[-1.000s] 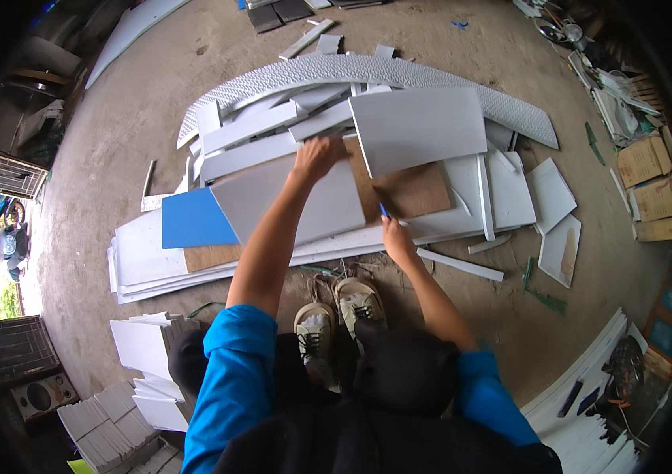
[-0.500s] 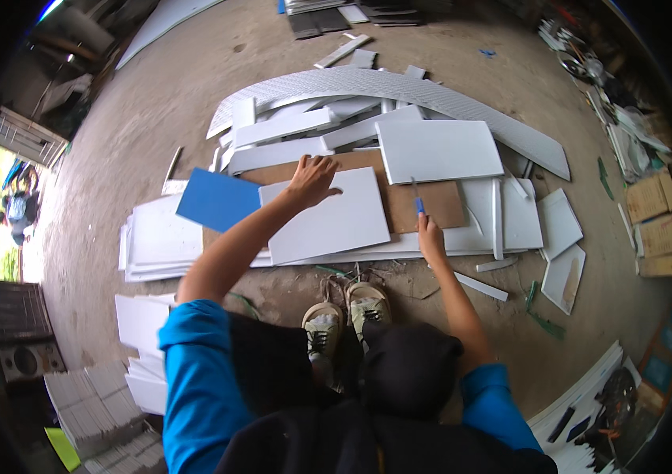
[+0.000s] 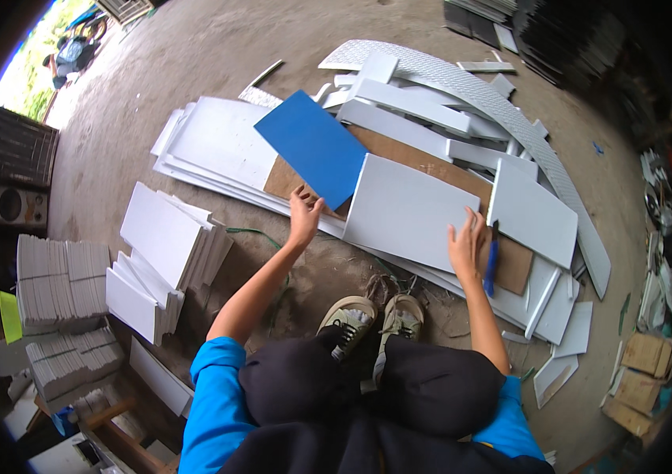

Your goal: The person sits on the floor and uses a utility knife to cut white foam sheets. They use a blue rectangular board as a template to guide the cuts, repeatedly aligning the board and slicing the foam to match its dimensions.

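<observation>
At the far left of the frame stand stacks of small grey-white tiles (image 3: pixel 63 272), and just right of them, left of centre, a leaning pile of white rectangular boards (image 3: pixel 166 237) rests on the concrete floor (image 3: pixel 193 63). Above that pile, in the upper-left middle, broad white sheets (image 3: pixel 221 142) lie flat in overlapping layers. A blue panel (image 3: pixel 316 146) sits tilted across the upper centre, its lower end lying over a brown board (image 3: pixel 431 166) that runs under the heap. The left hand (image 3: pixel 304 217), just below the blue panel's lower corner, has its fingers spread and bent at the near left edge of a light grey panel (image 3: pixel 411 209); whether it pinches that edge or only touches it cannot be told. This grey panel lies flat in the centre of the frame, on top of the brown board, between the two hands. The right hand (image 3: pixel 466 245) presses open-palmed, fingers apart, on the panel's lower right corner, while a blue-handled knife (image 3: pixel 492 261) stands just beside it, seemingly tucked against its outer fingers. Right of that lies another white panel (image 3: pixel 533 217), and a long curved perforated strip (image 3: pixel 510 118) sweeps from upper centre down the right side. Cardboard scraps (image 3: pixel 644 371) lie at lower right. The person's shoes (image 3: pixel 375 316) show at lower centre.
</observation>
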Tool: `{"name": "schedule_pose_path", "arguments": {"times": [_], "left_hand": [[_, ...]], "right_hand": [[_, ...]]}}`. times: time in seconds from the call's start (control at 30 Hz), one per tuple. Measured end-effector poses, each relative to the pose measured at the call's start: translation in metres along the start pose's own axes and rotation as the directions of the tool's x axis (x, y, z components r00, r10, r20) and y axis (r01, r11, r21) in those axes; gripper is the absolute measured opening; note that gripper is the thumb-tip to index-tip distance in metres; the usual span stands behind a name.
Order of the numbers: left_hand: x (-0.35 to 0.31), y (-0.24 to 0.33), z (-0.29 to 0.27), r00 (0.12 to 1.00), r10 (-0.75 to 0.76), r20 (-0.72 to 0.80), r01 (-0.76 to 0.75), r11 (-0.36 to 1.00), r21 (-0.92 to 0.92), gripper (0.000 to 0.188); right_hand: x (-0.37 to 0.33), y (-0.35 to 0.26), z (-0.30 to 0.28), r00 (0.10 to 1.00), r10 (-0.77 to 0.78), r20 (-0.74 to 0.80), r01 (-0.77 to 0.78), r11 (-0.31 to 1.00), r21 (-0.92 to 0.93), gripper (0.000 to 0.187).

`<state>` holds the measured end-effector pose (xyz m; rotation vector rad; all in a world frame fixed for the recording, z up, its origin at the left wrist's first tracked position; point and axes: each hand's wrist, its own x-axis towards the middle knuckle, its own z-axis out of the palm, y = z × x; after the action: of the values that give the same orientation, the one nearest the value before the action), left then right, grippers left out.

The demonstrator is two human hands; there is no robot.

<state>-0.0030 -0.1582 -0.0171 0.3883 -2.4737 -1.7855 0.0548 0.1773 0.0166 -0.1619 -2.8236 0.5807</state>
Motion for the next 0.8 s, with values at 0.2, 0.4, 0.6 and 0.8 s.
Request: {"name": "schedule_pose_path", "arguments": {"times": [0.2, 0.4, 0.6, 0.8], "left_hand": [[0.041, -0.014, 0.017, 0.912, -0.401, -0.087, 0.358, 0.881, -0.308, 0.052], [0.066, 0.043, 0.001, 0.915, -0.171, -0.367, 0.086, 0.968, -0.235, 0.03], [0.087, 0.051, -0.074, 0.933, 0.241, -0.266, -0.248, 0.969, 0.007, 0.036], [0.084, 0.089, -0.071, 0.894, 0.164, 0.416, -0.143, 0.986, -0.081, 0.026]], "right_hand": [[0.035, -0.066, 0.054, 0.942, -0.27, 0.201, 0.273, 0.962, 0.01, 0.072], [0.06, -0.05, 0.078, 0.956, -0.281, 0.078, 0.281, 0.96, 0.021, 0.074], [0.077, -0.054, 0.076, 0.968, -0.235, 0.09, 0.234, 0.972, 0.025, 0.068], [0.099, -0.032, 0.01, 0.989, 0.087, 0.123, -0.149, 0.438, 0.887, 0.05]]}}
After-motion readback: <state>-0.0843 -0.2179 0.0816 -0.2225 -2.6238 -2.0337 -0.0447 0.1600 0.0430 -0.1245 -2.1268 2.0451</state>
